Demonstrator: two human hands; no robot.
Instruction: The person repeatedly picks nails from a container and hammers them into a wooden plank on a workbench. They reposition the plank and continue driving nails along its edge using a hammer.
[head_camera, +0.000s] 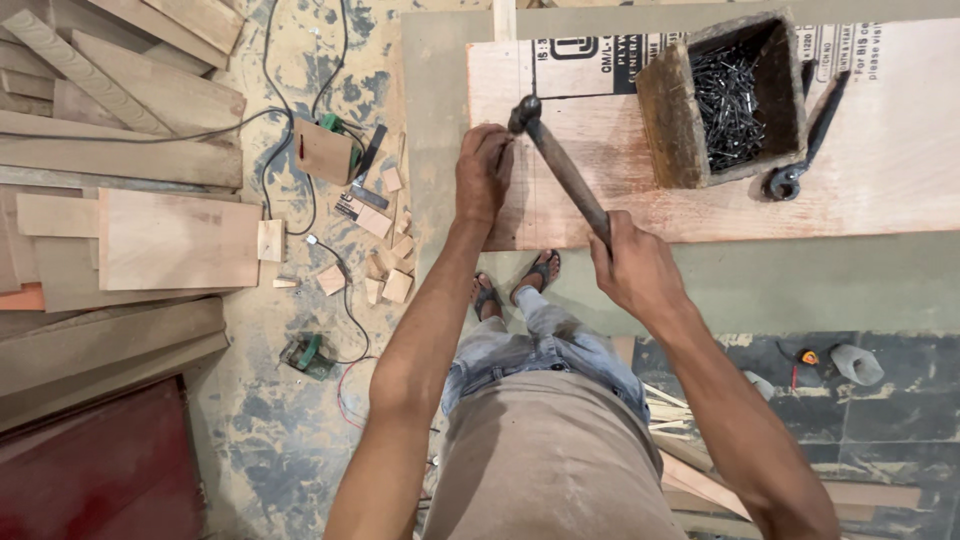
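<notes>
My right hand (632, 268) grips the wooden handle of a hammer (560, 165), whose dark head sits just above my left hand. My left hand (482, 172) rests on a reddish plywood sheet (620, 210), fingers pinched together near the hammer head; whatever they hold is too small to see. The sheet lies on a grey-green board (440, 120). A worn wooden box of nails (722, 100) stands on the sheet to the right of the hammer.
A dark metal tool (805, 150) lies beside the box. Planks and boards (130, 230) are stacked at left. Offcuts (385, 270), cables and a green power tool (305, 355) litter the dusty floor. My sandalled feet (515, 285) stand below the board.
</notes>
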